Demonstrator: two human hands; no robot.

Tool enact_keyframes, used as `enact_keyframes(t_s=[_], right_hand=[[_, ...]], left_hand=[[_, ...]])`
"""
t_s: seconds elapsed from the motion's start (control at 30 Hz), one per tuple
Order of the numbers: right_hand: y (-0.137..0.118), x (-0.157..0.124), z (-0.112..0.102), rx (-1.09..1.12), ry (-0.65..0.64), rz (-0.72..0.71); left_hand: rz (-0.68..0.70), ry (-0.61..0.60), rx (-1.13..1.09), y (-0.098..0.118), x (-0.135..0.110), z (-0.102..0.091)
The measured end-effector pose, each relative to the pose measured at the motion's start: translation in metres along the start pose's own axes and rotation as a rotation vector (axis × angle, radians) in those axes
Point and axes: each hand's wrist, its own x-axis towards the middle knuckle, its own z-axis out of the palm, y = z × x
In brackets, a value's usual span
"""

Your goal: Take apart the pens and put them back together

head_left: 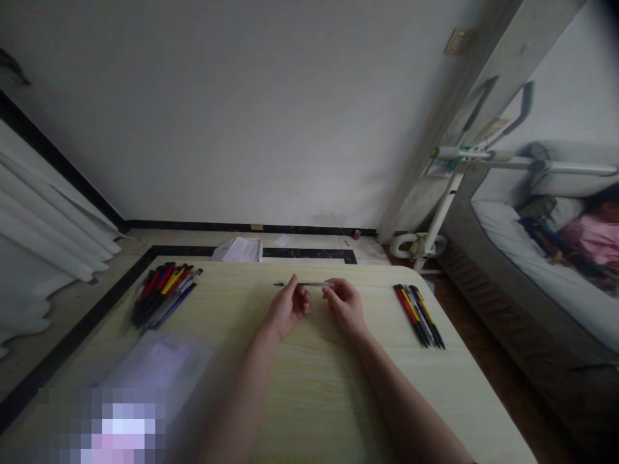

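A slim pen (315, 284), clear with dark parts, lies level across both hands above the table's far half, its dark end pointing left. My left hand (285, 309) is closed on it near that dark end, thumb up against the barrel and fingers curled. The right end of the pen is pinched between the thumb and fingers of my right hand (348, 306). To the right, several pens (416, 316) in red, yellow, black and clear lie side by side. A larger heap of mixed pens (167, 290) sits at the table's far left.
A pale wood-patterned table (309, 399) is under my arms. A clear plastic bag (164, 361) lies at its left, partly blurred out. Behind stand a white wall and a papers box (239, 249). White exercise equipment (442, 212) and a bed with a person (597, 232) are at right.
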Motion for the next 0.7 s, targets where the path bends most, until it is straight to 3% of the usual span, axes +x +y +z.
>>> enact_keyframes(t_s=[0.7], right_hand=[[-0.0022,0.0002,0.0,0.012,0.01,0.004]], left_hand=[[0.081,-0.023,0.117,-0.0032,-0.0011,0.0033]])
